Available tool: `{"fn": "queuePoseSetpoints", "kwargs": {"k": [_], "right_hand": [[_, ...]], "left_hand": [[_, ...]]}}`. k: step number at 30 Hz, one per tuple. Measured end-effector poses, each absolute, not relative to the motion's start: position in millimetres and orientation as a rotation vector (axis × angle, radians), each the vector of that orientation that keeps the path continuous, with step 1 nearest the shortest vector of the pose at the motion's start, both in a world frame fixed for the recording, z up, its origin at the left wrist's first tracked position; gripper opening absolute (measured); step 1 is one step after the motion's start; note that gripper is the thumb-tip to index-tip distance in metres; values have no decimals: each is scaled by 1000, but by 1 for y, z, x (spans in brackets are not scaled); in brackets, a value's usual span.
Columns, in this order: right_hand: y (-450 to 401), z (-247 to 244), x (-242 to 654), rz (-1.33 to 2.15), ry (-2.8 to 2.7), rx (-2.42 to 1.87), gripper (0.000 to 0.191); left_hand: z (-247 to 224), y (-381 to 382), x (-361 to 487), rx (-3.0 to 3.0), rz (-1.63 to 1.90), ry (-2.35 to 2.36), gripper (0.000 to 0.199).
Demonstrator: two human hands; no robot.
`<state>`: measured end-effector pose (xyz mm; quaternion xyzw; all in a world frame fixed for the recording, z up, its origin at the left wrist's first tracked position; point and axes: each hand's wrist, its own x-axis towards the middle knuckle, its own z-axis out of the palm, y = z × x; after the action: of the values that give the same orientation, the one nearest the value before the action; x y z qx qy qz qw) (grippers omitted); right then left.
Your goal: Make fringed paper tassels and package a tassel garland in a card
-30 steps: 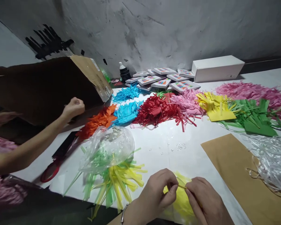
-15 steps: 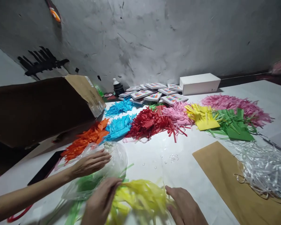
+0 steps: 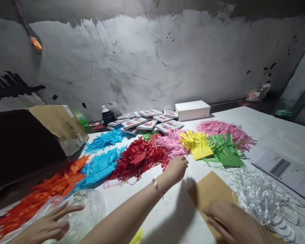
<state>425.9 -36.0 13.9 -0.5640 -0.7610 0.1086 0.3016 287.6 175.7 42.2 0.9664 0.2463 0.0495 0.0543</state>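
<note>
My left hand [image 3: 175,169], with a bracelet [image 3: 155,183] on its wrist, reaches forward across the table. Its fingers are curled in by the front of the red strip pile [image 3: 139,156] and the light pink strip pile [image 3: 174,140]; anything inside them is hidden. Over the brown sheet [image 3: 210,189] hovers my right hand [image 3: 231,220], slightly blurred, thumb and fingers apart, nothing visible between them. A bit of yellow strip material [image 3: 137,235] shows under my left forearm. At bottom left, another person's hand [image 3: 48,223] rests by a clear plastic bag [image 3: 88,210].
White strings [image 3: 264,196] lie tangled on the right. Blue strips [image 3: 99,166], orange strips [image 3: 40,193], yellow strips [image 3: 197,145] and green strips [image 3: 226,149] line the table. Behind them are stacked flat boxes [image 3: 147,123] and a white box [image 3: 193,110]. An open carton [image 3: 63,128] stands left.
The view has swung right and up. Both my hands have left the yellow strips: the left stretched forward and right, the right moved over the brown sheet. The other person's hand sits lower left.
</note>
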Motion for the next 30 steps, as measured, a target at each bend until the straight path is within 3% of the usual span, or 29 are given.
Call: {"fn": "queuePoseSetpoints", "kwargs": {"k": [5,10,12,18,24,27,30], "right_hand": [[30,17,472,370,-2146,-1690,19],[125,-11,492,257,-2104,-1798,15],[165,-19,493,194,-2045,-1834,27],[243,-2,502,94,-1876,-1815,33],[257,35,512,25,-1778,-1752,38],[240,22,514,30,-1819,-1859,39],[212,-1,519,61,-1913,-2004,36]], "left_hand": [[-3,265,341,3024,91,901,34],[-25,300,339,3062,104,770,34],[-22,310,337,3036,144,692,33],[17,339,321,2821,550,642,31],[81,355,306,2398,959,712,29],[113,352,298,2155,1108,732,23],[139,338,281,1911,1180,728,33]]}}
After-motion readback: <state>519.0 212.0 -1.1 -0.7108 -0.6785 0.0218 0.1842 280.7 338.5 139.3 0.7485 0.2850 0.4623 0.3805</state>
